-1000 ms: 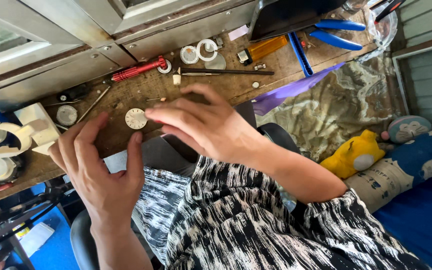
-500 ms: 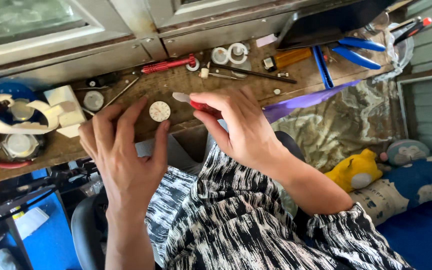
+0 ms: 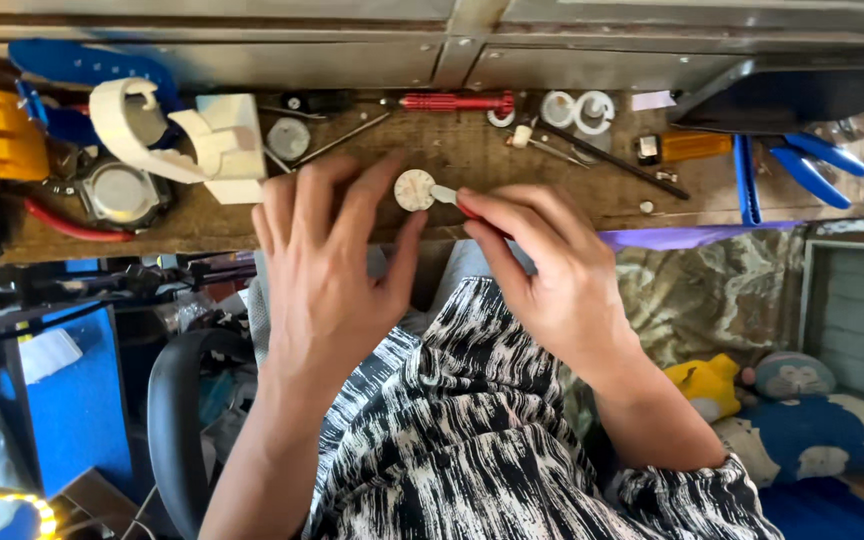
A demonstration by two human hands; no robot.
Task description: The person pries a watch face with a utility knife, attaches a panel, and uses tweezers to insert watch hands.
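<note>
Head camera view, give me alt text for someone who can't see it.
On a worn wooden workbench, the right hand holds a small red-handled tool against a round white watch dial; the left hand rests beside the dial. Red screwdriver and blue-handled pliers lie behind.

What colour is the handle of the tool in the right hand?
Red, as far as it shows between the fingers; the tool has a pale tip. Head view.
</note>
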